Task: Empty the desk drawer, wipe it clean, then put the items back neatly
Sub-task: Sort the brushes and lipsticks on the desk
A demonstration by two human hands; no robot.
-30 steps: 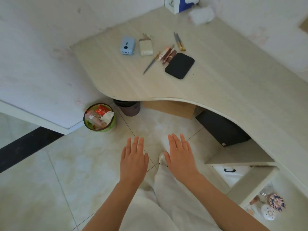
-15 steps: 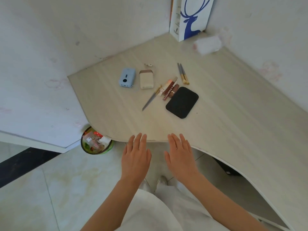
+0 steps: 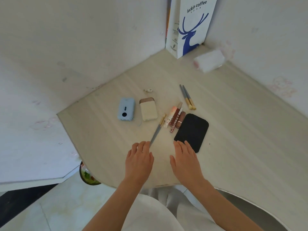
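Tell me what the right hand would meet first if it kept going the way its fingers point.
Probably the black pad: the right hand points up and slightly left, fingertips already at the pad's near corner. Height above the desk is unclear, so it might pass over.

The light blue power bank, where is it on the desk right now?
In the head view, the light blue power bank lies left of the cream power bank, near the desk's left edge.

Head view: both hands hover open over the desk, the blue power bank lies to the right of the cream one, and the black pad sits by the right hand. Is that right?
Not quite. In the head view the blue power bank lies to the left of the cream power bank, not the right. The rest holds: left hand and right hand are open over the desk, black pad by the right hand.
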